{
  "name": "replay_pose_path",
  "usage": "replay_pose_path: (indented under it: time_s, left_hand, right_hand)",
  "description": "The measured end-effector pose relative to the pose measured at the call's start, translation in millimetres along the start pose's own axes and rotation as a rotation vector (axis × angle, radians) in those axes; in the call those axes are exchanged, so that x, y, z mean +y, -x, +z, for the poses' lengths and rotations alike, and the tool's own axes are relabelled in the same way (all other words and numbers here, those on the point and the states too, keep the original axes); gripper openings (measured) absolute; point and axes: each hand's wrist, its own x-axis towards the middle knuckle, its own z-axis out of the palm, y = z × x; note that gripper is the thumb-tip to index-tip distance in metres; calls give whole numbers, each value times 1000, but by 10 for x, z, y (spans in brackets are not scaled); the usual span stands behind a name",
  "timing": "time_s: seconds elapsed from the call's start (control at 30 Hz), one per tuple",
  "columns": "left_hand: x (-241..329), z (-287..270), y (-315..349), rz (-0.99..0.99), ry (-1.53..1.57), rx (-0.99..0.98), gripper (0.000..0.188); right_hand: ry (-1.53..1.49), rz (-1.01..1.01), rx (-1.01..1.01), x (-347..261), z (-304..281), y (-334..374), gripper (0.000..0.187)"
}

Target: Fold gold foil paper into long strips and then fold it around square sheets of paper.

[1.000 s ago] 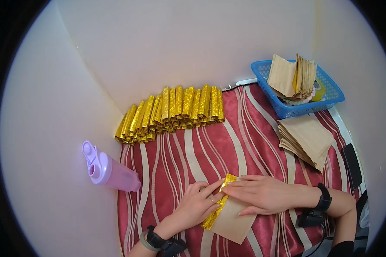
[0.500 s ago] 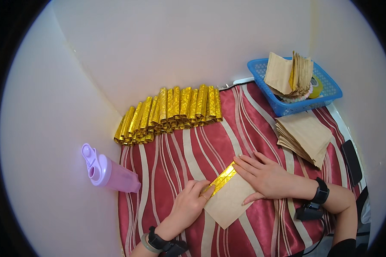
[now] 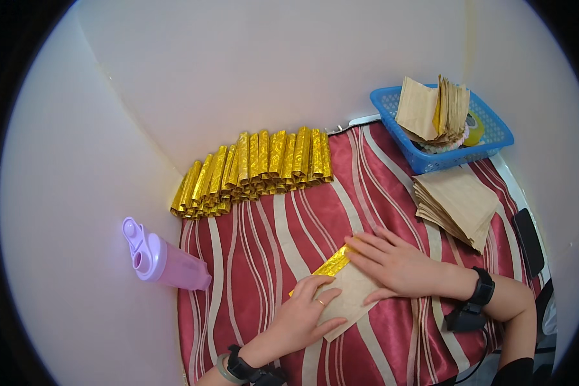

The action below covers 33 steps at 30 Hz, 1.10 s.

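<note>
A sheet of tan paper (image 3: 349, 294) lies aslant on the striped cloth in front of me, a shiny gold strip (image 3: 332, 262) folded along its far left edge. My left hand (image 3: 307, 310) is laid over the strip's lower end, fingers extended and thumb spread across the paper. Across the strip's upper end and the sheet's right side rests my right hand (image 3: 392, 265), palm down with fingers out flat. Parts of the sheet are hidden beneath both hands. Far left, several folded gold paper rolls (image 3: 257, 161) are heaped in a row against the wall.
A stack of tan sheets (image 3: 460, 202) lies to the right, beside a blue basket (image 3: 424, 161) holding more paper. A black phone (image 3: 528, 243) is at the right edge. On the left a purple bottle (image 3: 167, 257) lies near the wall. Red striped cloth (image 3: 251, 251) covers the table.
My left hand has gone from pinching the strip's lower end to lying flatter over it and the paper. The right hand has shifted slightly up along the strip.
</note>
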Motion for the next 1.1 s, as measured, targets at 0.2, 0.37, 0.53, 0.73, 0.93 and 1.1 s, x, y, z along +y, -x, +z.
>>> replay_pose_path:
  time_s: [0.2, 0.37, 0.53, 0.73, 0.93, 1.1]
  left_hand:
    - [47, 56, 16, 17, -74, -34, 60]
    - [29, 60, 24, -29, -4, -63, 49]
    - [0, 53, 28, 5, 54, -13, 30]
    - [-20, 87, 26, -36, 79, 48, 17]
    - [-8, 94, 24, -94, 110, 52, 24]
    - [26, 63, 5, -56, -52, -26, 50]
  right_hand:
    - [-335, -150, -35, 63, -79, 1, 64]
    - [-308, -160, -5, 49, -67, -5, 46]
    - [-366, -118, 45, 61, -22, -15, 28]
    - [-386, -55, 81, 76, 54, -4, 23]
    - [-396, -19, 107, 67, 35, 0, 24]
    - [-319, -3, 154, 52, 52, -22, 27]
